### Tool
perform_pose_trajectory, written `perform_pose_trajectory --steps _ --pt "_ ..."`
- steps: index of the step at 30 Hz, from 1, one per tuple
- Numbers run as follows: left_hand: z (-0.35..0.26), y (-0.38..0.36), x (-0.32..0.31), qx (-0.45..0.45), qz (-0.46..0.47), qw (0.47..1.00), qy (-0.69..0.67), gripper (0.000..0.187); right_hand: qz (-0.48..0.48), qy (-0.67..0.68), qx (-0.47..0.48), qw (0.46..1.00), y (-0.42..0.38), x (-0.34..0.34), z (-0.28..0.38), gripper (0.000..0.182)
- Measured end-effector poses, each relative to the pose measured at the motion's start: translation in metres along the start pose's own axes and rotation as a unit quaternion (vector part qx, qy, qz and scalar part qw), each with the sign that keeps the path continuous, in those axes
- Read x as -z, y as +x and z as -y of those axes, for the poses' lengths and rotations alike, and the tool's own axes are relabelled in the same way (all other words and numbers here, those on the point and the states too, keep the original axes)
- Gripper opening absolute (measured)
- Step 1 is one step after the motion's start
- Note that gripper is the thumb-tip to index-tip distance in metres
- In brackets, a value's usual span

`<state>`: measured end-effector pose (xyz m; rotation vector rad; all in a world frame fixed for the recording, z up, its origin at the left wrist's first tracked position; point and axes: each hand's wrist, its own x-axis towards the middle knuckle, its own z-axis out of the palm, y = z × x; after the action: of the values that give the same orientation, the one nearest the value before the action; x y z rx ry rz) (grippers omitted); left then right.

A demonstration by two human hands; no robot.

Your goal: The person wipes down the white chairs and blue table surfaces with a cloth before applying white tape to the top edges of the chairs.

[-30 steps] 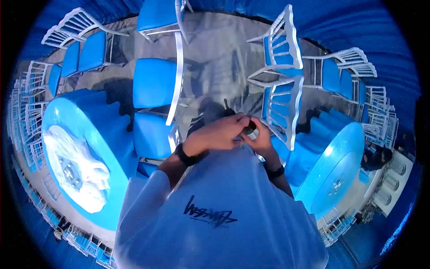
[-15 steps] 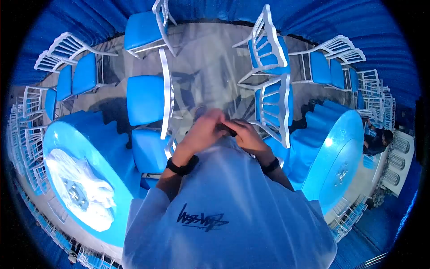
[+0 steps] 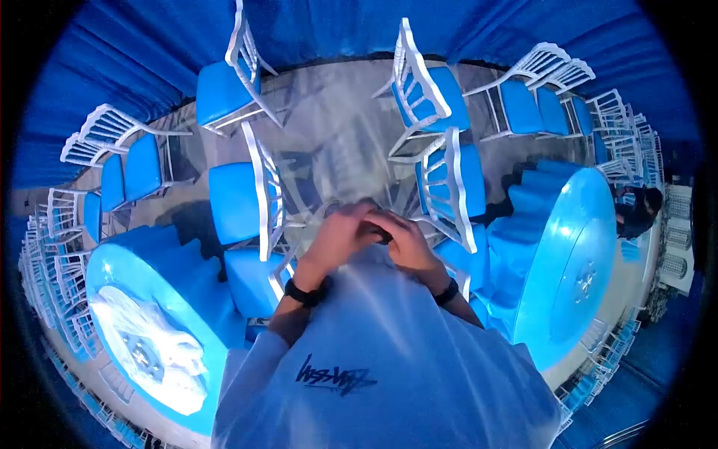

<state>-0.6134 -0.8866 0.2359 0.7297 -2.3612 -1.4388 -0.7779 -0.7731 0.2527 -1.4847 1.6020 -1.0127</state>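
Note:
My left hand (image 3: 338,238) and my right hand (image 3: 407,241) meet in front of my chest, fingers curled in against each other. Between them a small dark object (image 3: 384,235) partly shows; its kind cannot be made out, since the fingers cover most of it. Each wrist carries a dark band. Below the hands is my light T-shirt (image 3: 389,337) with dark lettering. White chairs with blue seats stand on both sides, the nearest being a left chair (image 3: 241,202) and a right chair (image 3: 451,179), both apart from my hands.
A round blue-covered table (image 3: 123,266) at left bears crumpled clear plastic (image 3: 149,337). Another round table (image 3: 546,299) stands at right. Blue curtains (image 3: 329,26) hang beyond the grey floor (image 3: 336,112). Another person (image 3: 639,213) is at far right, near rows of chairs.
My view has turned slightly, so chairs and tables sit differently in it. My hands stay together; the fingers have shifted, with the right fingers now lying farther over the dark object.

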Motion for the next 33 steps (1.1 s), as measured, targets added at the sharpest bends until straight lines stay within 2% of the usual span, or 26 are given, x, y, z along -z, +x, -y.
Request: perform_pose_trajectory --steps 4,7,8,11,12,14,15,16,18,21,25,26,29,30,33 --pt "-0.008 0.011 -0.005 0.044 -0.003 0.998 0.052 0.054 -0.065 -0.054 -0.031 0.996 -0.009 0.009 -0.010 0.055" --pt "-0.011 0.019 -0.009 0.038 0.037 0.997 0.057 0.047 -0.083 -0.057 -0.100 0.990 -0.024 0.013 -0.030 0.053" --pt "-0.007 0.023 -0.015 0.005 0.053 0.994 0.097 0.040 -0.111 -0.054 -0.070 0.990 -0.028 0.014 -0.037 0.054" --pt "-0.006 0.028 -0.024 -0.014 0.073 0.989 0.128 0.032 -0.099 -0.076 -0.107 0.986 -0.038 0.022 -0.040 0.055" --pt "-0.004 0.027 -0.025 -0.032 0.071 0.990 0.119 0.029 -0.116 -0.064 -0.073 0.989 -0.037 0.024 -0.041 0.054" --pt "-0.005 0.036 -0.032 -0.085 0.064 0.990 0.093 0.025 -0.089 -0.032 -0.056 0.994 -0.038 0.035 -0.039 0.050" --pt "-0.007 0.040 -0.032 -0.083 0.075 0.990 0.090 0.025 -0.070 -0.010 -0.048 0.996 -0.040 0.037 -0.037 0.049" --pt "-0.010 0.040 -0.031 -0.078 0.086 0.989 0.087 0.025 -0.053 0.007 -0.085 0.995 -0.042 0.040 -0.033 0.043" --pt "-0.001 0.039 -0.040 -0.068 0.099 0.989 0.082 0.028 -0.082 -0.053 -0.070 0.993 -0.052 0.037 -0.044 0.036" --pt "0.001 0.040 -0.042 0.004 0.102 0.993 0.066 0.029 -0.089 -0.105 -0.028 0.990 -0.058 0.036 -0.062 0.028" --pt "-0.006 0.046 -0.039 -0.017 0.095 0.992 0.081 0.025 -0.101 -0.137 0.034 0.985 -0.054 0.037 -0.045 0.025" --pt "0.007 0.045 -0.046 -0.049 0.080 0.993 0.073 0.023 -0.101 -0.129 0.061 0.985 -0.051 0.035 -0.047 0.023" --pt "0.011 0.053 -0.046 -0.072 0.104 0.990 0.066 0.024 -0.068 0.005 0.043 0.997 -0.043 0.042 -0.026 0.022" --pt "-0.009 0.054 -0.034 -0.084 0.091 0.988 0.089 0.026 -0.052 0.050 0.029 0.997 -0.042 0.044 -0.023 0.023" --pt "-0.005 0.060 -0.032 -0.101 0.093 0.990 0.015 0.025 -0.085 0.053 0.022 0.995 -0.039 0.042 -0.038 0.026"
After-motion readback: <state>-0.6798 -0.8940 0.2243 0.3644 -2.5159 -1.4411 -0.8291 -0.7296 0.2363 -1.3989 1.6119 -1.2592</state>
